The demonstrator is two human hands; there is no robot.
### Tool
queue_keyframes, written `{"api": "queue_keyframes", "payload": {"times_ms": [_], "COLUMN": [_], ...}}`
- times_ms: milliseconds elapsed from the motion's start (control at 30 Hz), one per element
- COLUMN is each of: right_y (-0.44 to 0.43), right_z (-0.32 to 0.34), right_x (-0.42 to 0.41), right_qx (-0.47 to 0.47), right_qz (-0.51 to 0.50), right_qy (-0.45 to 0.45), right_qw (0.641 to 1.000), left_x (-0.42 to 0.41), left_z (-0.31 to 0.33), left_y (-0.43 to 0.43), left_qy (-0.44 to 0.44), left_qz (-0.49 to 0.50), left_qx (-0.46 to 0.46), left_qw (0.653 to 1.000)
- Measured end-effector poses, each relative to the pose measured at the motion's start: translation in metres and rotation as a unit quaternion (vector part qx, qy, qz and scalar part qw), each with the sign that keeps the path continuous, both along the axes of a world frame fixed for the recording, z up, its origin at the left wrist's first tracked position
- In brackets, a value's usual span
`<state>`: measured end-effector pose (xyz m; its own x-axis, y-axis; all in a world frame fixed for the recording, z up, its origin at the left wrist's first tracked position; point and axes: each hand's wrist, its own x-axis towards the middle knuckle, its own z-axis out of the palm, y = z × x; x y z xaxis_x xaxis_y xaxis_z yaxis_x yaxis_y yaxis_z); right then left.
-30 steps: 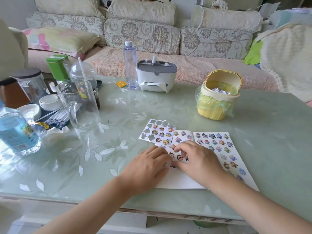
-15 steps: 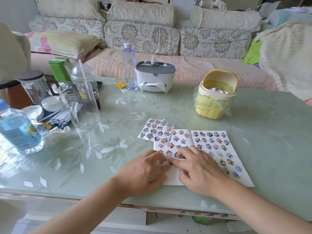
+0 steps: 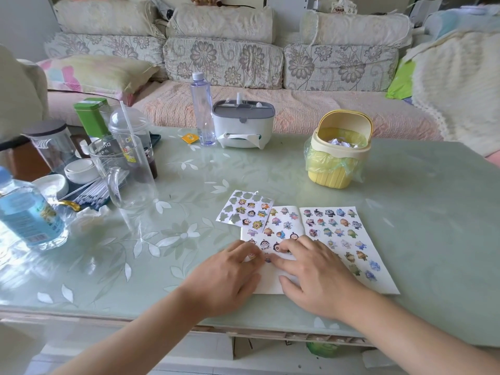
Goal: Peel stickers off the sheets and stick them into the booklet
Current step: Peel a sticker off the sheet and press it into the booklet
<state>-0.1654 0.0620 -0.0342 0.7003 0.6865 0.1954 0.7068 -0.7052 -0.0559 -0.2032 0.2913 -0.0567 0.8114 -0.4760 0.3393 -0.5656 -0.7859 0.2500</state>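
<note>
Booklet of white paper (image 3: 267, 282), opened flat and dotted with cartoon figures, is laid on the pale green glass-topped bench (image 3: 419, 212).

Both hands are rested on the booklet's left page. The left hand (image 3: 230, 277) is spread flat, with a small round cartoon sticker (image 3: 251, 256) seen at its fingertips. The right hand (image 3: 316, 277) is stretched loosely, its index finger pressed down just beside that sticker; nothing is gripped by either. A partly emptied white sticker sheet (image 3: 244, 209) is overlapped onto the booklet's far left corner. A yellow plastic-lined bin (image 3: 338, 158) is stood beyond the booklet, well apart.
</note>
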Motion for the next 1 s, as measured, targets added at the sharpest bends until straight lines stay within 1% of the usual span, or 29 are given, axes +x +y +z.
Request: {"api": "queue_keyframes", "payload": {"times_ms": [133, 267, 600, 800, 900, 1000], "right_y": [0.001, 0.003, 0.011, 0.012, 0.007, 0.001], "right_z": [0.001, 0.0, 0.001, -0.003, -0.003, 0.0], "right_x": [0.0, 0.001, -0.004, -0.009, -0.008, -0.006], "right_qx": [-0.015, -0.022, -0.054, -0.048, -0.036, -0.019], "right_qz": [0.003, 0.011, 0.003, -0.002, 0.01, 0.016], "right_qy": [0.012, 0.026, 0.022, -0.012, -0.005, 0.012], "right_qw": [1.0, 0.999, 0.998, 0.999, 0.999, 1.0], "left_x": [0.0, -0.001, -0.002, -0.004, -0.007, -0.008], "left_z": [0.001, 0.002, 0.002, 0.002, 0.002, 0.0], "left_y": [-0.004, -0.008, 0.0, 0.0, -0.003, -0.003], "left_qy": [0.022, 0.036, 0.02, 0.015, -0.01, -0.014], "left_qz": [0.024, 0.038, 0.003, 0.005, 0.021, 0.021], "left_qx": [0.035, 0.031, 0.026, 0.013, 0.008, 0.0], "left_qw": [0.999, 0.998, 0.999, 1.0, 1.0, 1.0]}}
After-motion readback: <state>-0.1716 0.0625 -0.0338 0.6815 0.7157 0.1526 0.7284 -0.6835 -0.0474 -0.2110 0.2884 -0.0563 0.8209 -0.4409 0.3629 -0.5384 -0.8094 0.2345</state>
